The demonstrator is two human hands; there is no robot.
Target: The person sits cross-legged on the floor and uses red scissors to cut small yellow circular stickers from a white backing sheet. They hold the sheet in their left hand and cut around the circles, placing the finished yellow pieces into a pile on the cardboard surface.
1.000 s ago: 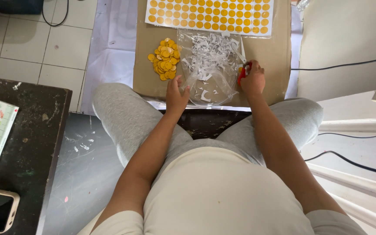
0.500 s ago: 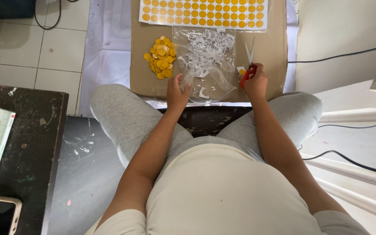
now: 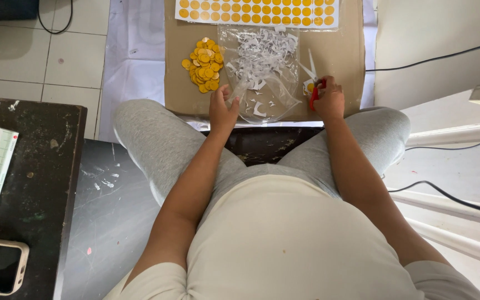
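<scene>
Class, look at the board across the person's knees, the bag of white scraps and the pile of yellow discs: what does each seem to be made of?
Board: likely cardboard, matte brown, flat.
Bag: thin clear plastic, glossy and wrinkled, with the scraps showing through; the left hand touches its edge.
Yellow discs: probably cut paper or stickers, flat and matte, matching the dotted sheet.

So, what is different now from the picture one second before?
Very little. The left hand is still at the edge of the clear plastic bag of white paper scraps; the right hand still holds the red-handled scissors. The pile of yellow discs, sticker sheet and cardboard stayed put; only the camera shifted.
</scene>
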